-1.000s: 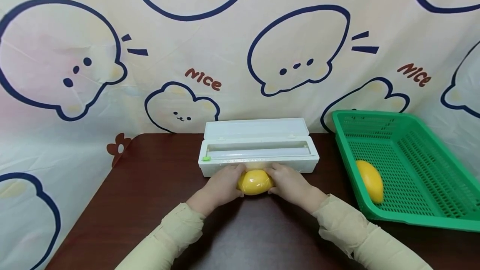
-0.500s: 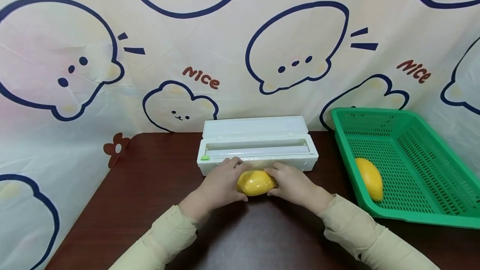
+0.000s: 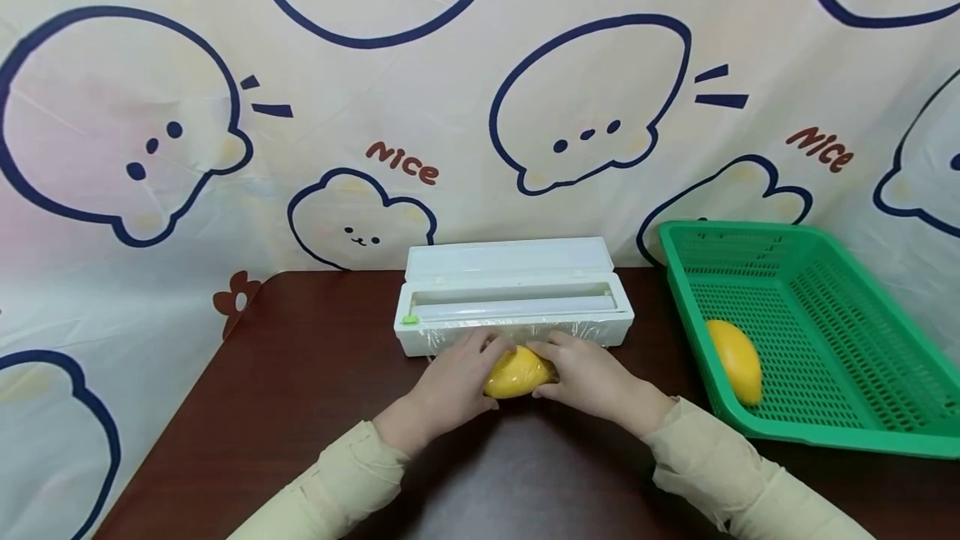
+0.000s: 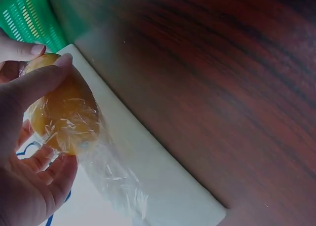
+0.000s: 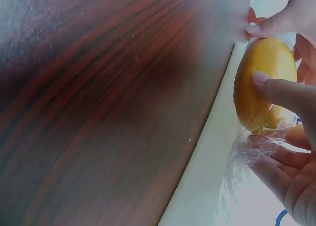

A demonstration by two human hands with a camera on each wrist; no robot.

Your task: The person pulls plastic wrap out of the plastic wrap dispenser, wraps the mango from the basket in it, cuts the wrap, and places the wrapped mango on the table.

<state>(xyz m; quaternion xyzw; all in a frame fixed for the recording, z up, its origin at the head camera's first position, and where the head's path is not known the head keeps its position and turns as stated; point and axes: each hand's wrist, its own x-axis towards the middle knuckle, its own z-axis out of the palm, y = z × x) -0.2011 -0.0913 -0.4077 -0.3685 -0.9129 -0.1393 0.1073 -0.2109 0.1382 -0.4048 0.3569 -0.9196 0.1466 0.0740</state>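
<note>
A yellow mango (image 3: 519,375), partly covered in clear plastic film, is held between both hands just in front of the white film dispenser (image 3: 517,307). My left hand (image 3: 452,383) grips its left end, thumb on one side and fingers on the other. At the opposite end, my right hand (image 3: 588,375) holds it between thumb and fingers. Loose, crinkled film (image 4: 113,179) trails from the mango towards the dispenser in the left wrist view. The right wrist view also shows bunched film (image 5: 247,152) beside the fingers. The fingers' far sides are partly hidden behind the mango.
The dispenser's lid (image 3: 510,255) stands raised, with a film roll (image 3: 514,307) inside and a green slider (image 3: 410,320) at its left. To the right, a green basket (image 3: 813,432) holds a second mango (image 3: 735,362). A printed curtain (image 3: 465,107) hangs behind the dark table (image 3: 292,407).
The mango has shifted slightly right and tilted between the hands. My left hand loosened, then moved right onto it again. More wrinkled film shows along the dispenser's front.
</note>
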